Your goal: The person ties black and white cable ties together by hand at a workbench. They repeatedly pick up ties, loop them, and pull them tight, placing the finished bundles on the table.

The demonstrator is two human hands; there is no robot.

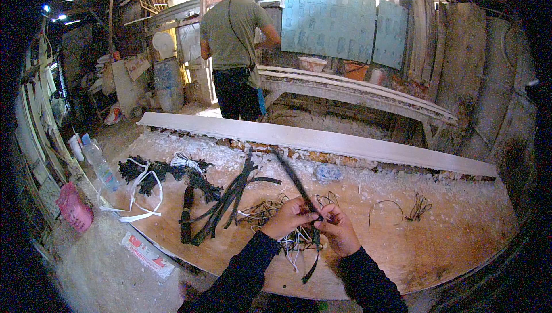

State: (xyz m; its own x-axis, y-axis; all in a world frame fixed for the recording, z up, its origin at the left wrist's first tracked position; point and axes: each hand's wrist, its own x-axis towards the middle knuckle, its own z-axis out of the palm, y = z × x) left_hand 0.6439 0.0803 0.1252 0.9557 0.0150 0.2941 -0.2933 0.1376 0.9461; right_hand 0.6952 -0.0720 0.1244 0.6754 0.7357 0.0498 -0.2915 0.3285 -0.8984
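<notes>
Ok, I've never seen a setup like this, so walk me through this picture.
There's no machine here, only a person's bare left hand and right hand. The picture comes from the left one of two wide fisheye cameras worn on that person's head, looking down, so straight edges bend toward the rim. Both hands hold a long black strip. On the table lie loose strips and white ties to the left, tangled cords beneath the hands, and a small cord bundle to the right. Beyond it, another person stands, back mostly turned.
</notes>
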